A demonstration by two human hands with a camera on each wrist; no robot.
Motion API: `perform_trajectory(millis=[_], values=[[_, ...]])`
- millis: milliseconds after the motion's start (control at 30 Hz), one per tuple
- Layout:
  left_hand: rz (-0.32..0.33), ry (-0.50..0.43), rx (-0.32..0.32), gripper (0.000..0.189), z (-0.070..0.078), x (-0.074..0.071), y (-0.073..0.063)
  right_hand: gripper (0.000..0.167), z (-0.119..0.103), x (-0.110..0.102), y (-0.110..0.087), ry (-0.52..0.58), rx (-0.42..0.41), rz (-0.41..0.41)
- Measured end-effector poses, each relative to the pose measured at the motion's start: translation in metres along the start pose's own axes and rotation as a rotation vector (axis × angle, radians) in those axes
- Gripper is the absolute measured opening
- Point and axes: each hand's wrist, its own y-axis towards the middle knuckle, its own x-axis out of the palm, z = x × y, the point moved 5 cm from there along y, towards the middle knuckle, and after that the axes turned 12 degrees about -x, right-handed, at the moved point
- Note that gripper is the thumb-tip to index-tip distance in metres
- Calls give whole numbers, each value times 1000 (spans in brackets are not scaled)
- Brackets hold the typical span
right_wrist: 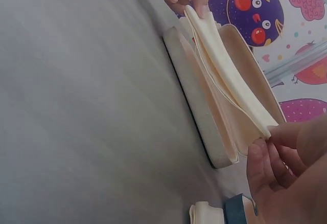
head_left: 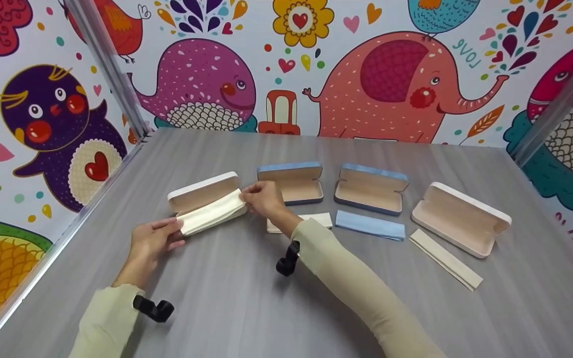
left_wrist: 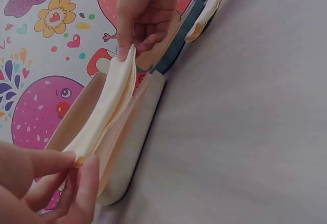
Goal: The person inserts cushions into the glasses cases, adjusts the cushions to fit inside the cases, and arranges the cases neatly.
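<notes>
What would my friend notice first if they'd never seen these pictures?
Probably the big coral elephant on the back wall, with a purple whale to its left in the head view. Next, the left hand and right hand, pinching a folded cream cloth by its ends over the leftmost open case.

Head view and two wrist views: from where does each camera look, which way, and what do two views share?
Head: worn on the head, facing forward and down at the table; left hand, right hand and sleeves show.
Left wrist: worn there, looking along the held cloth toward the right hand; both hands show.
Right wrist: worn there, looking roughly the opposite way, toward the left hand; both hands show.
Shared: both wrist views show the held cloth and the open white case, from opposite ends.
</notes>
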Motion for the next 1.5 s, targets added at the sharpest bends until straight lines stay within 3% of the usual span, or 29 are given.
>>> perform_trajectory(millis=[333,600,800,1167,1500], values=[[50,36,-17,43,5,-3,10,8,3,7,12,-83,9,7],[97,105,-27,35,7,-6,21,6,3,10,12,-285,-48,40],[141,149,-11,34,7,-7,26,7,4,10,10,-360,-57,49],[201,217,7,28,5,-6,28,6,-1,15,8,-548,-205,86],[243,270,33,29,3,-4,31,11,0,18,6,-593,-293,104]])
